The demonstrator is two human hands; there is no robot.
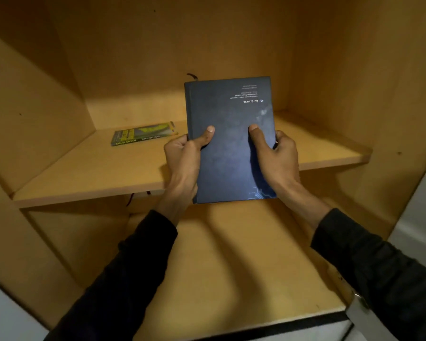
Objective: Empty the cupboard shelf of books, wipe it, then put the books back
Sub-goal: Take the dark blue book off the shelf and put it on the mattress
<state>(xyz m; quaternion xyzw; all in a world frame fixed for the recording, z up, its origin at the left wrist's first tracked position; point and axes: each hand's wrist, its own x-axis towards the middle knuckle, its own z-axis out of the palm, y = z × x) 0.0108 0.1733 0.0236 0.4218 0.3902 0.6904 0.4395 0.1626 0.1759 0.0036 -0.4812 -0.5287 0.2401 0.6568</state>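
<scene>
Both hands hold the dark blue hardback book (229, 141) by its long edges above the front of the cupboard shelf (89, 173): left hand (185, 156) and right hand (277, 156), thumbs on the cover, each grip narrow around an edge. A green paperback (143, 134) lies flat further back. The smooth cover could slip if either hand loosens its hold.

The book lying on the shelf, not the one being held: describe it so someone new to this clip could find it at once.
Start from the wooden cupboard's upper shelf. On its left half, near the back wall, a thin green and yellow book lies flat with its spine facing forward. Unlike the larger dark blue book gripped by the left hand and right hand, no hand touches it.
</scene>
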